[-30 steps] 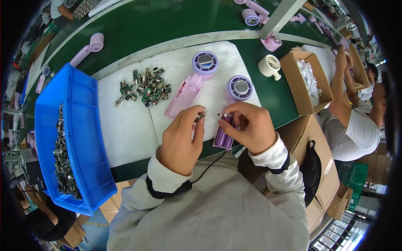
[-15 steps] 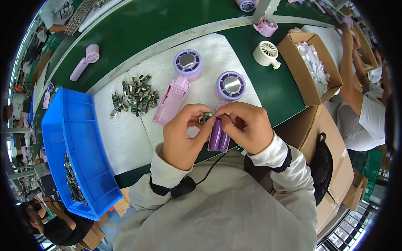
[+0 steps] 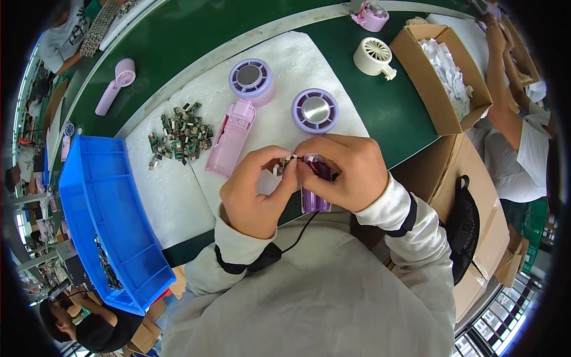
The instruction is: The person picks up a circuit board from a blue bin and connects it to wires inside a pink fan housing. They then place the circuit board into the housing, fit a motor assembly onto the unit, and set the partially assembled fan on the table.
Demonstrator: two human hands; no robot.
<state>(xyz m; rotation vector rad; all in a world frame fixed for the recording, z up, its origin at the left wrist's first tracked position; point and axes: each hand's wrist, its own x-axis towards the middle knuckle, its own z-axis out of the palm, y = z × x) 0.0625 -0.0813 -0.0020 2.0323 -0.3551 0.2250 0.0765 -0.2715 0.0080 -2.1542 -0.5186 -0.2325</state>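
Between the thumb and fingers of my left hand (image 3: pixel 253 193) is a small green circuit board (image 3: pixel 285 163). My right hand (image 3: pixel 351 172) pinches right beside it; its fingertips hide what they hold. Below and partly behind the right fingers lie two purple battery cells (image 3: pixel 316 201), with a bit of red wire at their upper end. They line up with a purple fan head (image 3: pixel 315 111) just beyond my hands; the handle between is mostly covered. To the left lies another purple fan (image 3: pixel 251 78) with its pink handle shell (image 3: pixel 230 141) open.
A pile of circuit boards (image 3: pixel 181 134) lies on the white foam sheet (image 3: pixel 172 199). At left stands a blue bin (image 3: pixel 128 217) with more boards. Right of the foam are a cream fan head (image 3: pixel 373 56) and a carton (image 3: pixel 443 122) of white pieces. Co-workers sit at both sides.
My hands have drawn together at the circuit board, and the right hand has turned further over the battery cells. The view has shifted slightly.
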